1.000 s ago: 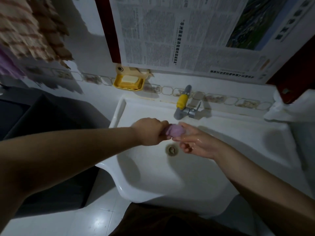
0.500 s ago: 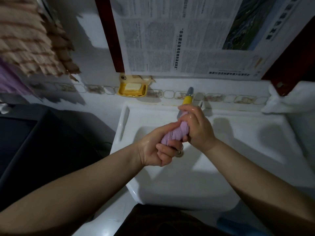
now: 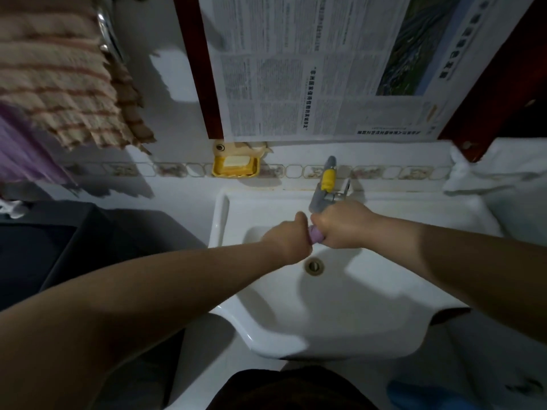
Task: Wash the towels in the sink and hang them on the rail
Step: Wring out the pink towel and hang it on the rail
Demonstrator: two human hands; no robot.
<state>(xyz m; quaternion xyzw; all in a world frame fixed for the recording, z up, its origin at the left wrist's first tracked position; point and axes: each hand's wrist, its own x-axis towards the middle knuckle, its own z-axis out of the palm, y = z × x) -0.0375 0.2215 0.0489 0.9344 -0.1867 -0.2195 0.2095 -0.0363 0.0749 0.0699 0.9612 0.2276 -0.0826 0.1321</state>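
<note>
Fists of left hand (image 3: 288,238) and right hand (image 3: 340,224) clenched round purple towel (image 3: 315,235), above sink (image 3: 370,297)

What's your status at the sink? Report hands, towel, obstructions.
Left hand and right hand both grip the purple towel, bunched between fists over the sink. Tap just behind right hand. Nothing blocking.

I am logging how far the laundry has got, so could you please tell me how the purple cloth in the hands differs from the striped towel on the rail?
The purple cloth is bunched small, held in the grip of the left hand and right hand above the sink; the striped towel hangs spread out on the rail. The cloth is plain purple, the towel beige with pinkish stripes. Both are fabric.
</note>
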